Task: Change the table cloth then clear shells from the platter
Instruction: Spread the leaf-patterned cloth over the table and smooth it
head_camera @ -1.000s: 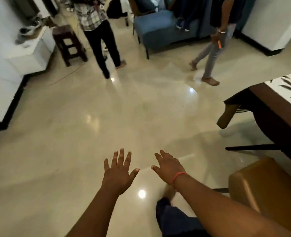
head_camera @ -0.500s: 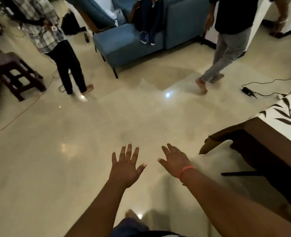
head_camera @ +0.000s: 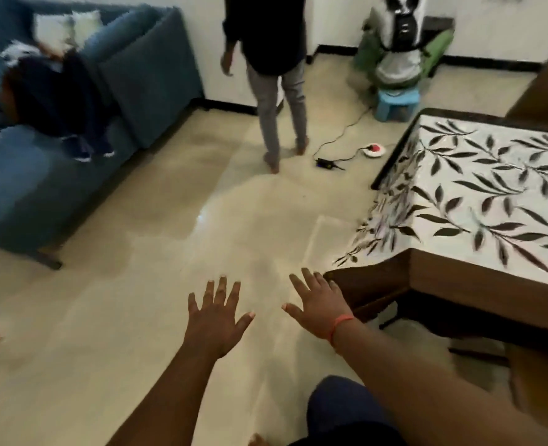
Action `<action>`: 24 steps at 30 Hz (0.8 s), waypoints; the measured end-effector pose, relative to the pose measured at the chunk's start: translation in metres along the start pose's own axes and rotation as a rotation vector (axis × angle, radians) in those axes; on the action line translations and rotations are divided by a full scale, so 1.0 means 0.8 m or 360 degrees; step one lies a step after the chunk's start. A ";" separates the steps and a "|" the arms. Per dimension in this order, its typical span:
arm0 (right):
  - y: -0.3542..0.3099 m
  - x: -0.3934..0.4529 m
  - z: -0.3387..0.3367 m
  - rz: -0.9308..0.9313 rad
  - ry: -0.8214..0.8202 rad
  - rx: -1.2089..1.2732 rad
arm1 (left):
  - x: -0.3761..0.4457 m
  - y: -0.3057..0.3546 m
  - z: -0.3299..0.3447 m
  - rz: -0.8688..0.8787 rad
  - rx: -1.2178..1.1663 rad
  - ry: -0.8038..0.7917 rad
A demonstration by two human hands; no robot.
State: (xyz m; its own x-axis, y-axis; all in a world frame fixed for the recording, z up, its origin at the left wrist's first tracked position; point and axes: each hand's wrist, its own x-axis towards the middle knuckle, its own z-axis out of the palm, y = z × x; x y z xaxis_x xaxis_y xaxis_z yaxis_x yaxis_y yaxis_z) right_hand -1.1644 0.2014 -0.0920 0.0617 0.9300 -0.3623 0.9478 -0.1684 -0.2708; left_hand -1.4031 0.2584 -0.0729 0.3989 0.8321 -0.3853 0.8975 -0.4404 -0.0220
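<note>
Glossy cream tiled floor fills my view, no readable writing anywhere. My left hand and right hand hover spread flat and empty, the right near the white leaf-patterned table cloth covering the dark wooden table.

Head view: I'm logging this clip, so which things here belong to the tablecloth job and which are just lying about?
Belongs to the job:
- tablecloth, leaf print, on the table
- left hand and right hand, both open and empty

Just lying about:
- blue sofa
- cable on the floor
- blue stool
- backpack
</note>
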 end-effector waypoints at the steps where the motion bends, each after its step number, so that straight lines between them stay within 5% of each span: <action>1: 0.014 0.015 -0.010 0.0068 0.0048 0.0004 | 0.036 0.004 -0.015 0.0073 0.0023 0.0012; 14: 0.278 0.204 -0.163 0.0836 0.0294 0.0233 | 0.435 0.196 -0.184 0.0754 0.0257 0.0031; 24: 0.427 0.180 -0.189 0.1789 0.0582 0.0583 | 0.624 0.478 -0.280 0.1620 0.0700 -0.0033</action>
State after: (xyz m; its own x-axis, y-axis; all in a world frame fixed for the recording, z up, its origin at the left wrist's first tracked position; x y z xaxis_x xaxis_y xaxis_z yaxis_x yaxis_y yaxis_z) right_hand -0.7843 0.3269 -0.1020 0.9240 0.2368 -0.3004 0.1724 -0.9589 -0.2255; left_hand -0.8185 0.5809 -0.0669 0.9054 0.0098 -0.4245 0.0060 -0.9999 -0.0104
